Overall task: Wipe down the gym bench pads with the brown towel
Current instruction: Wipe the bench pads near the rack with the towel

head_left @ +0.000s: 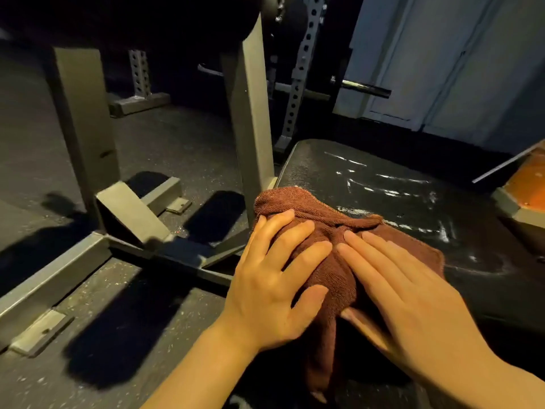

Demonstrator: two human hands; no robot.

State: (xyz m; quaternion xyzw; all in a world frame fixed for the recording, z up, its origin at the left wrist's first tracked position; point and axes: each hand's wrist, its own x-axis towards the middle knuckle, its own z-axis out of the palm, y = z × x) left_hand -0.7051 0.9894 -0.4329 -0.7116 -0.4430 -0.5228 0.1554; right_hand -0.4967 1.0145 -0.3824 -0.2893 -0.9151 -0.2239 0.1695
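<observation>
Brown towel [333, 231] lies bunched on the black bench pad [413, 184] — pad streaked wet.

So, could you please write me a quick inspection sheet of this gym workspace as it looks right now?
Surface: black bench pad, textured, with shiny wet streaks across the far part.
Job's things: brown towel, bunched, lying on the pad's near left corner, one end hanging over the near edge.
Clutter: nothing seen on the pad besides the towel.
Hands: left hand and right hand both press flat on the towel, fingers straight, fingertips nearly meeting.
Cables: nothing seen.
Surroundings: grey steel frame left of the pad, speckled rubber floor, perforated rack upright, barbell end, an orange object at the right edge; dim lighting.
</observation>
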